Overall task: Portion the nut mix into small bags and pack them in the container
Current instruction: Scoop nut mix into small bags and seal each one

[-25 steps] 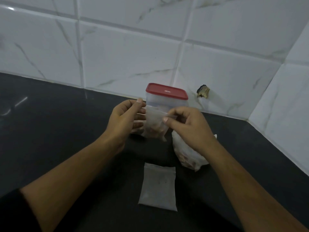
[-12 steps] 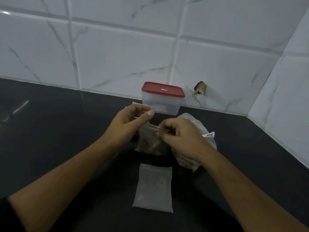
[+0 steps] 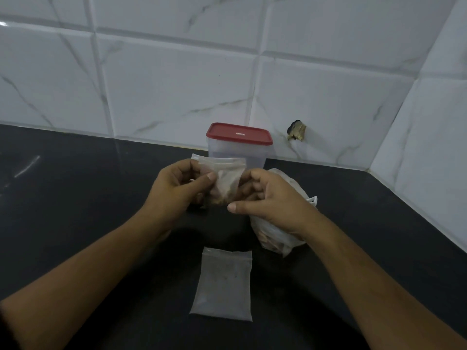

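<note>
Left hand [image 3: 182, 188]: thumb and fingers clamped on the left side of the filled small bag [image 3: 225, 178].
Right hand [image 3: 267, 198]: fingers curled on that bag's right edge, thumb sticking out free; in this dim light the grip seems real.
Filled small bag: held upright above the counter [image 3: 75, 210], nuts in its lower part.
Container [image 3: 238, 152]: at the counter's back edge, red lid [image 3: 238, 133] on.
Nut mix bag [image 3: 278, 238]: right of centre, partly under the right wrist.
Flat small bag [image 3: 223, 284]: lying toward the near edge.
</note>
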A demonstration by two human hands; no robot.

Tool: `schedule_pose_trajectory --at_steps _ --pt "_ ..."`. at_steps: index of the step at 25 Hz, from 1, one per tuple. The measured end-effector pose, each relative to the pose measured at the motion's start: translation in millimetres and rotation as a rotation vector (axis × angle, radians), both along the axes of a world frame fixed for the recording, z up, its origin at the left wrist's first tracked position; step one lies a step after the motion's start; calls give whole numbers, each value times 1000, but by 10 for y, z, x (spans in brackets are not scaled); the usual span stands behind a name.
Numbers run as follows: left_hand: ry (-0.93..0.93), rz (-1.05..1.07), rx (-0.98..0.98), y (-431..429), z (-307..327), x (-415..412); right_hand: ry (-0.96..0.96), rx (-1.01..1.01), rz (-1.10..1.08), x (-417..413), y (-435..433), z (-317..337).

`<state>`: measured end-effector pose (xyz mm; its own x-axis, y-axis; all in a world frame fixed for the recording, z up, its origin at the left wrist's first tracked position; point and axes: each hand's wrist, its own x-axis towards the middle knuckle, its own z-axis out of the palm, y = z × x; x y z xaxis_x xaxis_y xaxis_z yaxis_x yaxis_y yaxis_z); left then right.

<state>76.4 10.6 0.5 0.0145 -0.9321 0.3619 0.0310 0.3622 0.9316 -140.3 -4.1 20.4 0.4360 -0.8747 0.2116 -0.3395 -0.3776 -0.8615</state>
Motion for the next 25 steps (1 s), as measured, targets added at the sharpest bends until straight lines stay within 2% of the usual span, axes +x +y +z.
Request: schedule_pose_trajectory --at_steps 10,18,20,23,25 --pt "106 35 60 11 28 3 7 -82 -106 4 15 -8" --pt "133 19 30 60 92 -17 194 -139 -109 9 39 -2" --pt "125 12 18 62 98 -17 87 -84 -110 6 43 9" --pt "126 -8 24 62 75 -23 -199 -10 -128 41 72 33" --pt "61 -29 18 70 45 -51 -297 -11 -131 66 79 30"
